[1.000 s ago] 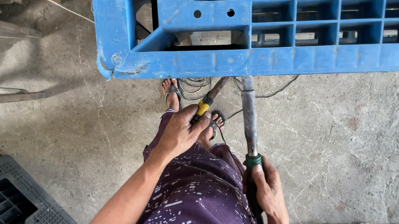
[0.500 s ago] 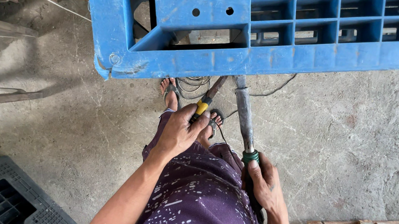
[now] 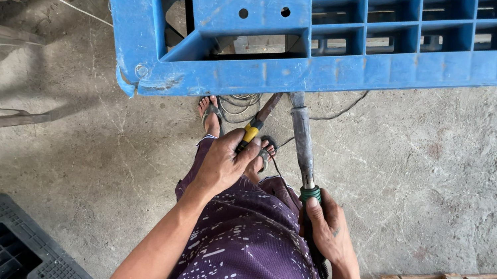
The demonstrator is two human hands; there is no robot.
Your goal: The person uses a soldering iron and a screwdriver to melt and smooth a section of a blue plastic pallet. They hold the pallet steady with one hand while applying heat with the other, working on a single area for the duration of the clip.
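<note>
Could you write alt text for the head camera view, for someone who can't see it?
Seen from above, a person's left hand grips a yellow-handled tool and the right hand a green-collared metal tool, both reaching under a blue plastic pallet on concrete.

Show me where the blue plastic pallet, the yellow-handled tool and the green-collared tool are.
blue plastic pallet (image 3: 341, 67), head view, on its front edge rail.
yellow-handled tool (image 3: 252, 132), head view, on the yellow handle above the left hand.
green-collared tool (image 3: 311, 193), head view, on the green collar above the right hand.

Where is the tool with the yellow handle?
In the head view, the yellow-handled tool is near the middle, gripped in the left hand, its tip reaching under the blue pallet, just left of the metal rod.
</note>
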